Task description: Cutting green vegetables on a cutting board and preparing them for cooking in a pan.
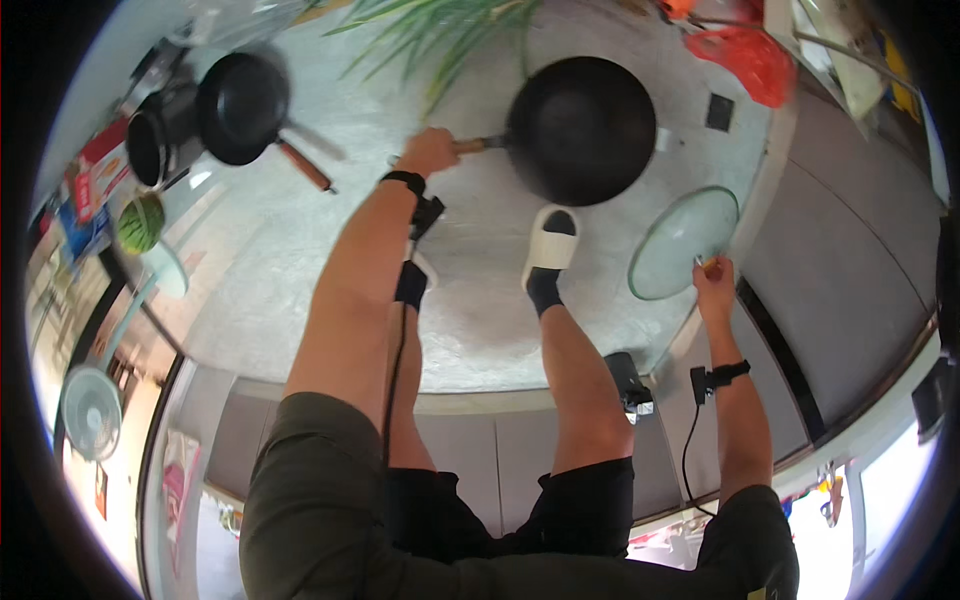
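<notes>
My left hand (430,151) grips the wooden handle (471,145) of a dark wok (581,131). The wok's round interior faces up, and I see no food in it. Whether its base touches the grey floor (480,315) is unclear. Out to the right, my right hand (714,283) holds a clear glass lid (679,236) by its knob. The lid is tilted, near the base of the grey cabinets. Below the wok, my right foot wears a cream slipper (553,249); my left forearm partly covers the other foot.
A black frying pan (244,105) with a wooden handle stands at upper left by a dark pot (157,139). Below are a watermelon (141,223) and a standing fan (91,412). Long green leaves (450,37) and a red plastic bag (750,64) lie ahead; grey cabinets (847,217) line the right.
</notes>
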{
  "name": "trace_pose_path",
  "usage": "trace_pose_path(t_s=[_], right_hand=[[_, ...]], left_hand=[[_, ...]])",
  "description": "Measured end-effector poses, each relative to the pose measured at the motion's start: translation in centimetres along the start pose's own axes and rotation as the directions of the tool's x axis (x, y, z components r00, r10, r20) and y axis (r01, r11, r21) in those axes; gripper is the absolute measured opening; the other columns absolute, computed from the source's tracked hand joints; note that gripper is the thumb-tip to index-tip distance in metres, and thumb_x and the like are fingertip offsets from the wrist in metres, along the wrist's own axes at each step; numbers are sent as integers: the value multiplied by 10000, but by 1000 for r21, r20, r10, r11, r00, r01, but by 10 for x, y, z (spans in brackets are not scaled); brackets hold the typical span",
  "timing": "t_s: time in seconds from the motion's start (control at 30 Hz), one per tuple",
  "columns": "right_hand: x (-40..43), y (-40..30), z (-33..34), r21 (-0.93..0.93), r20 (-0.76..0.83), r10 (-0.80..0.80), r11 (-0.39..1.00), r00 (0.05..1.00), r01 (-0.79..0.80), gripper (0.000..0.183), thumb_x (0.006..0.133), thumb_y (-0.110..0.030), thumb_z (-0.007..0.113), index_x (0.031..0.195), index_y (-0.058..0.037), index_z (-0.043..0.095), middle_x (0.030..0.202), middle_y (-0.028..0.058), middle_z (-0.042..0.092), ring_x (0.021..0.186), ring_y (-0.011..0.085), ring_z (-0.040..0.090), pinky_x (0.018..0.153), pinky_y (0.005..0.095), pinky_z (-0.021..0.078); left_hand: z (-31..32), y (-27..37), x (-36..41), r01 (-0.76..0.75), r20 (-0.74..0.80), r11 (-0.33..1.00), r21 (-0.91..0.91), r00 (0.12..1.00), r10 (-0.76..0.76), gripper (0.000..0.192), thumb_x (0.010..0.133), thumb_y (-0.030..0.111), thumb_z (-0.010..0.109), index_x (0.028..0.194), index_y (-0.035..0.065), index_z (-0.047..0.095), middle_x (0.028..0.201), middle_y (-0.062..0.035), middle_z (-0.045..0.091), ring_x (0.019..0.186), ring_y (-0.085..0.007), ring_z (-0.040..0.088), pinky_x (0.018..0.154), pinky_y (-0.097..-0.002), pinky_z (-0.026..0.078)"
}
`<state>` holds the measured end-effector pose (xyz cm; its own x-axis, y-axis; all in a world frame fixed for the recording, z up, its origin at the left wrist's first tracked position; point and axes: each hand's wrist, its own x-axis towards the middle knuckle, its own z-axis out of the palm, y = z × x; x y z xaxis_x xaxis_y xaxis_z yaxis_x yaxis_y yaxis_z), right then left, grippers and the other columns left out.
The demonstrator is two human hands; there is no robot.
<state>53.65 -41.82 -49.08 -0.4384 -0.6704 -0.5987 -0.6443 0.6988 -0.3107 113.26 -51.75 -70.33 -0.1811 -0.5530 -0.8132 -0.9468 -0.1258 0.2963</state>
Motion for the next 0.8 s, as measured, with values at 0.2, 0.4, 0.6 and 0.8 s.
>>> trace_pose_path(t_s=[0.2,0.4,0.6,0.8], right_hand=[[-15,-2,-6,-28,16,-81,996,997,81,473,875,-189,803,1234,8,566,1017,95,687,909,196,676,857,326,546],[-30,-85,14,-196,131,-101,973,986,125,515,841,-265,792,1239,-35,559,997,163,732,909,303,726,837,401,565],[-48,-198,29,-182,175,-226,949,958,257,509,843,-262,773,1232,-25,546,1011,197,736,925,341,733,838,422,571],[-102,-297,28,-202,163,-401,881,901,429,488,833,-229,801,1200,-28,551,942,166,723,865,296,728,794,399,570]], left_hand=[[10,67,-107,-13,31,996,-92,999,16,308,897,307,612,973,61,782,950,-193,771,919,-398,748,813,-507,592],[6,0,-273,189,6,967,-173,982,-191,293,901,329,610,932,87,773,880,-190,760,870,-401,743,784,-508,594],[-6,-74,-449,387,-120,872,-300,891,-437,299,911,338,615,875,74,750,832,-222,741,812,-419,734,765,-533,596],[-20,-87,-601,558,-75,690,-461,751,-657,321,904,348,630,883,52,751,845,-241,739,831,-439,727,782,-537,587]])
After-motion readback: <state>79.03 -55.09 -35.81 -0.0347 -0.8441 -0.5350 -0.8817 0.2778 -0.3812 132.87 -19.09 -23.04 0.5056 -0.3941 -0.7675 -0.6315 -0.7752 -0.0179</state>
